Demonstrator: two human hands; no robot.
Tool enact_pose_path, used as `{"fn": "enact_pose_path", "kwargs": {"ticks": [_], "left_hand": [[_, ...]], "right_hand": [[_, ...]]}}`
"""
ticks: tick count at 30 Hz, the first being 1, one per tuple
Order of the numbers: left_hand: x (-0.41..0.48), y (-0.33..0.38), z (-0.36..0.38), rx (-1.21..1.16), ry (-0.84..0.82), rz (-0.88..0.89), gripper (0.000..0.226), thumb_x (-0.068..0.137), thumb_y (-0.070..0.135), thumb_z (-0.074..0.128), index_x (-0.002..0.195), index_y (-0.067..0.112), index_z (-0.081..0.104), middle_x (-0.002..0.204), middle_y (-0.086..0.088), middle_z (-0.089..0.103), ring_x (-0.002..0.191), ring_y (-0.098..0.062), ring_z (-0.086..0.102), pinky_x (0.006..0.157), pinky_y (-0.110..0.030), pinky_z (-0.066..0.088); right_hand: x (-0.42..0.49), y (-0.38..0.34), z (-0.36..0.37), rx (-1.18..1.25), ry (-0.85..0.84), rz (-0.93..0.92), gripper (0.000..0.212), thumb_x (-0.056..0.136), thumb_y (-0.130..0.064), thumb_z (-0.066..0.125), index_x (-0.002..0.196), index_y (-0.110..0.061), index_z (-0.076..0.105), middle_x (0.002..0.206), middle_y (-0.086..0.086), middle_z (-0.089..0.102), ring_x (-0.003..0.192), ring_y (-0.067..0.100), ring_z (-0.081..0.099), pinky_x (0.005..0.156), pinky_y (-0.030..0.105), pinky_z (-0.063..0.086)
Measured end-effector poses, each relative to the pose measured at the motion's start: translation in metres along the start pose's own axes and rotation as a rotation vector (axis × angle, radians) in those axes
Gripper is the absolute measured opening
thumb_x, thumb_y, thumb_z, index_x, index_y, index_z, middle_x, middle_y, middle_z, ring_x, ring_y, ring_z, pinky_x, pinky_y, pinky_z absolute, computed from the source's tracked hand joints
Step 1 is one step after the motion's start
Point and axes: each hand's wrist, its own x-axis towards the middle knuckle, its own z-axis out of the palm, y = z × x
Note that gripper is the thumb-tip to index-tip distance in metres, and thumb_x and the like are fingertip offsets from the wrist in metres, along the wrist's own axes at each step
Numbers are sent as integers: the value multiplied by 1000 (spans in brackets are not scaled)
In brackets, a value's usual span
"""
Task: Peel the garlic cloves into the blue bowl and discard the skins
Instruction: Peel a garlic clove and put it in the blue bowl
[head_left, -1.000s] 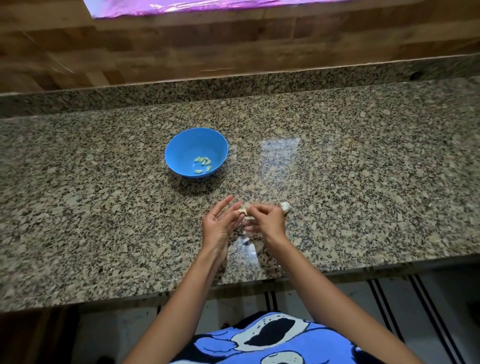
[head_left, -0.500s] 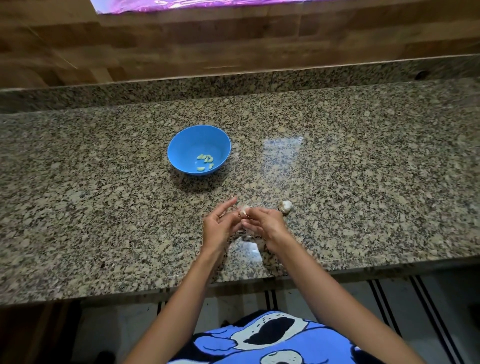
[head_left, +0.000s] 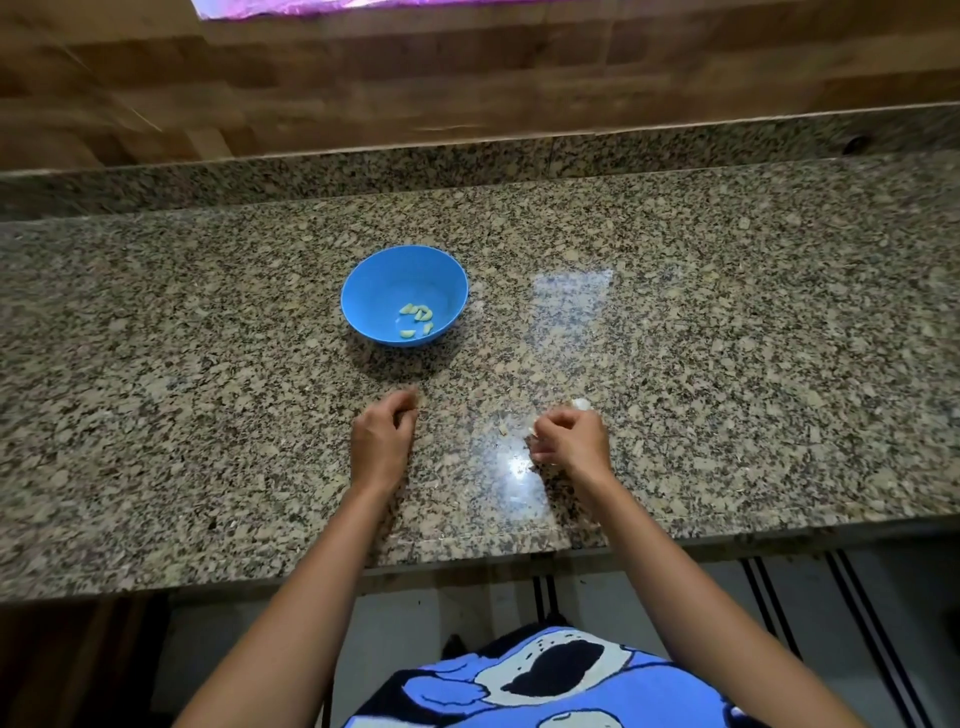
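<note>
The blue bowl (head_left: 363, 291) stands on the granite counter (head_left: 208, 415) and holds several peeled garlic cloves (head_left: 415, 318). My left hand (head_left: 383, 439) hovers just in front of the bowl, blurred, fingers curled in on a garlic clove that stays hidden inside them. My right hand (head_left: 570, 440) is further right, low over the counter, pinching pale garlic skin (head_left: 532, 431) at its fingertips. An unpeeled garlic piece (head_left: 581, 403) lies just behind the right hand, partly covered by it.
A few small skin scraps (head_left: 503, 429) lie on the counter between my hands. A raised granite ledge (head_left: 467, 161) and a wooden wall (head_left: 467, 78) close off the back. The counter's front edge (head_left: 467, 558) runs under my forearms.
My hands, pinching one clove together a moment ago, have parted. The left hand moved left toward the bowl and the right hand drew right toward the garlic piece.
</note>
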Motion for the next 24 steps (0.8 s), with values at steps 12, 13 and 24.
{"fn": "enact_pose_path", "kwargs": {"ticks": [12, 13, 24], "left_hand": [[-48, 30, 45, 289, -348, 695, 33, 84, 1, 64, 117, 6, 63, 122, -13, 62, 111, -26, 60, 92, -40, 53], [-49, 26, 40, 299, -311, 768, 30, 77, -3, 69, 106, 2, 67, 108, -14, 67, 96, -26, 66, 80, -37, 58], [-52, 19, -31, -1024, -264, -734, 9, 83, -3, 64, 86, -1, 72, 77, -5, 71, 64, -11, 67, 59, -15, 55]], "right_hand": [[-2, 13, -5, 190, -28, 134, 18, 92, 3, 47, 86, -2, 63, 70, 13, 63, 60, 22, 60, 68, 34, 53], [-3, 13, -4, 211, -49, 153, 19, 92, 4, 44, 89, 1, 63, 70, 14, 61, 58, 21, 57, 65, 33, 52], [-28, -19, 53, 50, -440, 36, 16, 89, 3, 53, 97, -2, 66, 89, 16, 68, 72, 21, 64, 70, 26, 57]]}}
